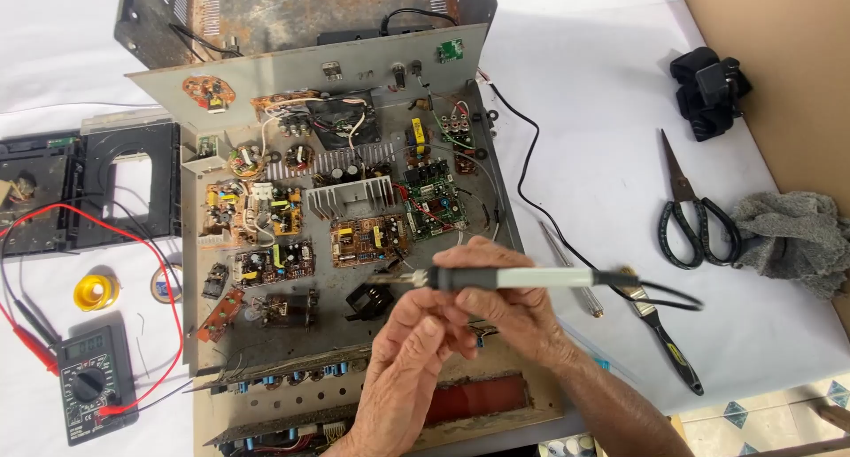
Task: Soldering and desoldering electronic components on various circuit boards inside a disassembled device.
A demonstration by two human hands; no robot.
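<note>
Both hands were right up close to the camera, low in the middle of the shot, over the front edge of an opened-up amplifier chassis [350, 244]. Right hand [509, 302] was clamped around a soldering iron [522, 278], black grip and pale barrel, lying roughly level with the metal tip pointing left and its black cord trailing off to the right across the bench [602, 156]. Left hand [412, 351] was curled up under it with the fingertips pinched together just below the tip; couldn't tell if there was a bit of solder or wire in there, too small to see. Looked to me like the step was getting the tip ready, not touching a joint yet, since the iron was hovering above the boards, not on one. I'd guess the next move needed a steady dip down to a single pad without bumping the parts packed around it. Inside, the chassis was dusty and a bit rusty, crowded with small circuit boards [370, 238], a finned heatsink [361, 196] and loose wires. Off to the left sat a multimeter [88, 384] with red leads and a yellow solder reel [96, 290]; on the right, scissors [695, 218], a brush [660, 333] and a grey rag [792, 236].
</note>
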